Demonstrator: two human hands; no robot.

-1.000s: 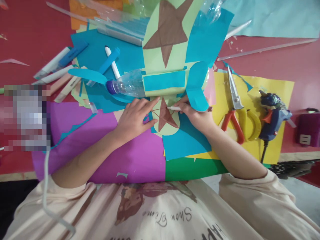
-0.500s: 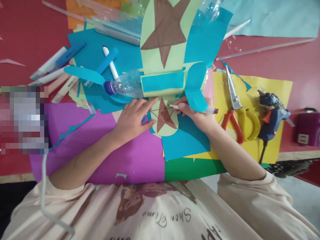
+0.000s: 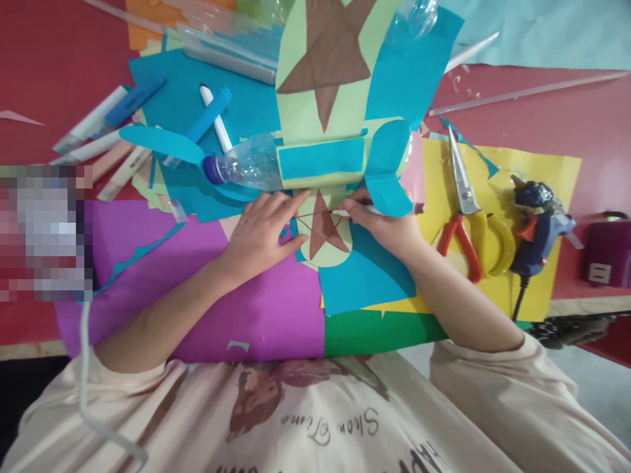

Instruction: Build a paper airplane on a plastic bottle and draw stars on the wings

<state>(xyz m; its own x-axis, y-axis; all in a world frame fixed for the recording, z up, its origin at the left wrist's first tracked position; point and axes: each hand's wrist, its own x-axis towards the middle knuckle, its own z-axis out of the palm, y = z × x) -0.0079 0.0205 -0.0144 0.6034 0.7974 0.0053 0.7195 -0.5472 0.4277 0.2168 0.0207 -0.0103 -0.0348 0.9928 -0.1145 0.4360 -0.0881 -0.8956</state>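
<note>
A plastic bottle [image 3: 254, 163] with a purple cap lies crosswise, wrapped in pale green and blue paper. Pale green paper wings stick out on both sides; the far wing [image 3: 296, 108] bears a brown star [image 3: 328, 59]. On the near wing [image 3: 315, 255] is a partly brown star [image 3: 324, 230] with some points only outlined. My left hand [image 3: 266, 226] rests with spread fingers at that wing's left edge. In my right hand [image 3: 382, 223] a slim brown-ended marker [image 3: 340, 212] is pinched, its tip at the star's right side. Blue paper tail pieces [image 3: 389, 167] partly cover the marker.
Scissors [image 3: 463, 197] and a blue hot glue gun [image 3: 535, 230] lie on yellow paper at the right. Several markers [image 3: 91, 118] are scattered at the left. Purple paper [image 3: 197, 302] spreads under my left arm. A white cable [image 3: 86, 368] runs down at the left.
The marker in my right hand has shifted slightly left, its tip now closer to the star's middle. My left hand stays in place. The view has moved slightly.
</note>
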